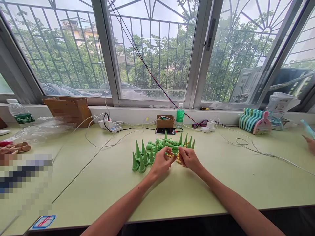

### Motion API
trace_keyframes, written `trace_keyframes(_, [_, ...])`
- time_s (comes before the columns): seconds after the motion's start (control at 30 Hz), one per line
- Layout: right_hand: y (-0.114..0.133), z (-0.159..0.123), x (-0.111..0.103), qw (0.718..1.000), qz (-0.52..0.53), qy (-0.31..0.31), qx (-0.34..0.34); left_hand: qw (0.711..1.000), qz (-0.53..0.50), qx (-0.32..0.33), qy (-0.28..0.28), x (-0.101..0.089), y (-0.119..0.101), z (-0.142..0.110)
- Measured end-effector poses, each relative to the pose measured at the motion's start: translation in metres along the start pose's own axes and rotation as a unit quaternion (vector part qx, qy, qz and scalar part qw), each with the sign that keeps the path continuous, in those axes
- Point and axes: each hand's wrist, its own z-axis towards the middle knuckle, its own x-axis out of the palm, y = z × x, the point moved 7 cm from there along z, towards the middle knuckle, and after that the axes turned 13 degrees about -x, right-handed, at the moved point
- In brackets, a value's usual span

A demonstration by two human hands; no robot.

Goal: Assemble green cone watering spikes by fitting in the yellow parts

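Note:
A round green plastic piece, with its ringed open end facing me, is held between my hands above the table. It resembles the wide bases of the spikes nearby; the rest of it is hidden. My left hand grips it from the left, thumb below and fingers above. From the right, my right hand is closed with its thumb and curled fingers at the piece's edge. Around and behind my hands stand several green cone-shaped spikes. Green ribbed tubes lie among them, and small yellow pieces are partly covered by my hands.
Behind the pile are a phone, a small cardboard box and a green-labelled bottle. White cables cross the table. Colourful hangers stand at right, near another person's hand. Plastic wrap lies at left.

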Motion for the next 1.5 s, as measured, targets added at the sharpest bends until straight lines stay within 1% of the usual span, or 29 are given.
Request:
trace_keyframes(0.07, [0.001, 0.0, -0.002, 1.0, -0.007, -0.005, -0.011, 0.999, -0.027, -0.024, 0.001, -0.001, 0.004, 0.003])
trace_keyframes(0.13, [0.003, 0.001, -0.003, 1.0, -0.008, -0.009, -0.021, 0.996, -0.064, -0.055, 0.015, 0.0, 0.009, 0.005])
trace_keyframes(0.27, [0.001, 0.0, 0.001, 1.0, 0.011, 0.011, -0.016, 0.979, -0.125, -0.132, 0.091, 0.011, 0.014, 0.004])
trace_keyframes(0.3, [0.0, 0.0, 0.002, 1.0, 0.018, 0.018, -0.012, 0.976, -0.129, -0.137, 0.111, 0.013, 0.012, 0.002])
trace_keyframes(0.37, [-0.001, -0.001, 0.003, 0.999, 0.029, 0.025, -0.012, 0.973, -0.128, -0.138, 0.133, 0.016, 0.009, 0.0])
trace_keyframes(0.5, [0.0, -0.001, 0.002, 0.999, 0.03, 0.022, -0.023, 0.973, -0.121, -0.128, 0.15, 0.017, 0.006, -0.003])
trace_keyframes(0.6, [0.001, 0.0, 0.002, 0.999, 0.034, 0.025, -0.018, 0.977, -0.11, -0.1, 0.152, 0.016, 0.004, -0.003])
trace_keyframes(0.7, [0.001, 0.0, 0.002, 0.999, 0.039, 0.023, -0.009, 0.988, -0.062, -0.051, 0.134, 0.014, 0.002, -0.004])
trace_keyframes(0.8, [0.0, -0.001, 0.002, 1.0, 0.014, 0.027, 0.002, 0.996, 0.03, 0.022, 0.083, 0.01, -0.004, -0.006])
trace_keyframes(0.9, [-0.003, -0.001, 0.001, 0.999, -0.018, 0.03, 0.007, 0.991, 0.1, 0.084, 0.027, 0.008, -0.011, -0.009])
trace_keyframes(1.03, [-0.003, 0.0, 0.001, 0.999, -0.035, 0.025, 0.0, 0.982, 0.145, 0.122, -0.01, 0.007, -0.017, -0.012])
trace_keyframes(1.17, [0.0, 0.001, 0.002, 0.999, -0.047, 0.013, -0.017, 0.976, 0.166, 0.139, -0.041, 0.005, -0.019, -0.013])
trace_keyframes(1.3, [-0.001, 0.002, 0.0, 0.999, -0.04, -0.003, -0.016, 0.973, 0.175, 0.13, -0.072, 0.004, -0.016, -0.012])
trace_keyframes(1.43, [-0.002, 0.001, -0.005, 0.999, -0.03, -0.03, -0.016, 0.978, 0.155, 0.101, -0.098, 0.0, -0.01, -0.009])
trace_keyframes(1.5, [-0.002, 0.001, -0.006, 0.999, -0.025, -0.038, -0.017, 0.985, 0.127, 0.07, -0.09, -0.002, -0.006, -0.006])
